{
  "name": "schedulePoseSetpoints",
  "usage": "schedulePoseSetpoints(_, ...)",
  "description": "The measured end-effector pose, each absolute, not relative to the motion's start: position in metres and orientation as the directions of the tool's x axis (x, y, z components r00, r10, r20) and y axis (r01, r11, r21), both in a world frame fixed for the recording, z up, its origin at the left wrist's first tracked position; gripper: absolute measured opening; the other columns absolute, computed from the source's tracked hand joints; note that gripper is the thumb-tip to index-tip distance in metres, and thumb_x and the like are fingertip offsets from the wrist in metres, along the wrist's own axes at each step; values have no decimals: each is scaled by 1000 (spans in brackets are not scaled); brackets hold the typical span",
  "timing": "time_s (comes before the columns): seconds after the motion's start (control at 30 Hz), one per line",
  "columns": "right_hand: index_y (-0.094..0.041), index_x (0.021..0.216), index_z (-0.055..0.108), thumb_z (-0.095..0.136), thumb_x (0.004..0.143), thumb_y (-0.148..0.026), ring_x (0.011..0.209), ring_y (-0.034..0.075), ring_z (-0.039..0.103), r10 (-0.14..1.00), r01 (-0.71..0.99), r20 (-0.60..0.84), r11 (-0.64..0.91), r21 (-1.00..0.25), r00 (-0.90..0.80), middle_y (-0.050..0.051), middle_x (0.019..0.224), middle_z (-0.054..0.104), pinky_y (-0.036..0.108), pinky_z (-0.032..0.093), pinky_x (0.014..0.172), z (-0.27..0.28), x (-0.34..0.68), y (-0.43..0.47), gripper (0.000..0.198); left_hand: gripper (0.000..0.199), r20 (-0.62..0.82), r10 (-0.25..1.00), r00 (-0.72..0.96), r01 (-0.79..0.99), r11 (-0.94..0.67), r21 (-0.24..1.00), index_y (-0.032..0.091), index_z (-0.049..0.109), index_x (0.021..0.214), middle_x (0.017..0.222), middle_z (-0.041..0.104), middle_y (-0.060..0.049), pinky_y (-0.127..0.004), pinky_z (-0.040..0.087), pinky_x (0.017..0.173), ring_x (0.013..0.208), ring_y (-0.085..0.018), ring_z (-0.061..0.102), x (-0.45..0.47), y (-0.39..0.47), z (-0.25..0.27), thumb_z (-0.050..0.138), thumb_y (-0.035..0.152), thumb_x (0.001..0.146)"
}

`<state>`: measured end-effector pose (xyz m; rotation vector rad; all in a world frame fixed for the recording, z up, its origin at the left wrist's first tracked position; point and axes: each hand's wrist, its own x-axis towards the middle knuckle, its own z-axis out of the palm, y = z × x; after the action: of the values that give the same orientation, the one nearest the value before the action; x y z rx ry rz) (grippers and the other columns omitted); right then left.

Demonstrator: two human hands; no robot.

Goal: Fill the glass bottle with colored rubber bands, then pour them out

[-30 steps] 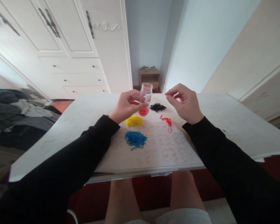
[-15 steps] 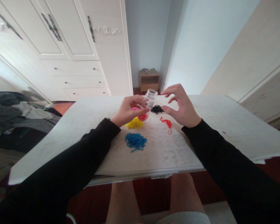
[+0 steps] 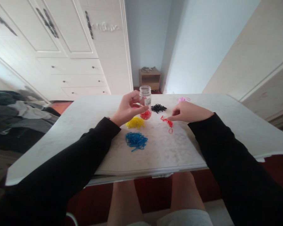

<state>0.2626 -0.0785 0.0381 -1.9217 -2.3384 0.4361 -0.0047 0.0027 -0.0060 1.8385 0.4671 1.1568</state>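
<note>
My left hand (image 3: 129,106) is closed around a clear jar (image 3: 145,91) with no lid, which stands upright and holds red rubber bands (image 3: 145,115) at its bottom. My right hand (image 3: 182,112) reaches down with thumb and fingers pinched at a small pile of red rubber bands (image 3: 169,123); its fingertips partly cover them. Black rubber bands (image 3: 158,108) lie between the jar and that hand. Yellow rubber bands (image 3: 135,122) sit just below my left hand, and blue ones (image 3: 136,140) are nearer to me. A bit of pink shows behind my left fingers.
A purple-pink pile of bands (image 3: 184,99) lies beyond my right hand on the white table (image 3: 165,157). White cabinets (image 3: 73,31) stand behind at the left, a small wooden nightstand (image 3: 150,75) in the far corner. Dark clothes (image 3: 4,110) are heaped at the left.
The jar has gone from tilted to upright and shifted slightly left. My right hand has moved from beside the jar mouth down to the red bands, its fingers closing.
</note>
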Motion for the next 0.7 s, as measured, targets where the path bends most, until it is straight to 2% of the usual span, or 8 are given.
schedulePoseSetpoints(0.1, -20, 57, 64, 79, 81, -57, 53, 16, 53, 966, 968, -190, 130, -216, -173, 4, 57, 64, 34, 35, 57, 35, 261, -79, 46, 36, 539, 685, 491, -122, -559, 820, 19, 62, 94, 86, 72, -2, -26, 59, 65, 79, -16, 72, -4, 2, -6, 87, 34, 72)
schedulePoseSetpoints(0.27, -21, 56, 59, 80, 76, -30, 55, 15, 52, 957, 957, -173, 192, -217, -231, 0, 55, 61, 33, 35, 57, 28, 254, -77, 30, 37, 538, 675, 505, -95, -576, 812, 20, 62, 95, 89, 73, -3, -28, 60, 67, 83, -18, 73, -5, 2, -7, 87, 37, 73)
schedulePoseSetpoints(0.37, -21, 53, 55, 76, 74, -20, 53, 15, 48, 954, 946, -154, 217, -239, -258, -1, 51, 57, 34, 34, 57, 28, 254, -76, 29, 36, 539, 666, 515, -87, -586, 806, 20, 61, 93, 88, 72, -3, -29, 60, 67, 83, -18, 73, -6, 1, -7, 86, 37, 74)
schedulePoseSetpoints(0.57, -21, 52, 53, 72, 74, -16, 52, 12, 44, 942, 931, -174, 230, -285, -286, -4, 49, 50, 32, 30, 58, 36, 256, -79, 30, 31, 608, 616, 501, -53, -679, 732, 19, 68, 92, 89, 73, -4, -28, 58, 68, 79, -16, 70, -6, -1, -3, 85, 37, 74)
schedulePoseSetpoints(0.7, -21, 53, 52, 69, 74, -17, 53, 12, 43, 943, 890, -121, 244, -384, -311, -5, 51, 48, 32, 29, 56, 44, 253, -83, 28, 30, 664, 545, 511, 37, -786, 617, 17, 73, 95, 93, 75, -6, -30, 57, 73, 80, -16, 68, -8, -2, 1, 84, 35, 74)
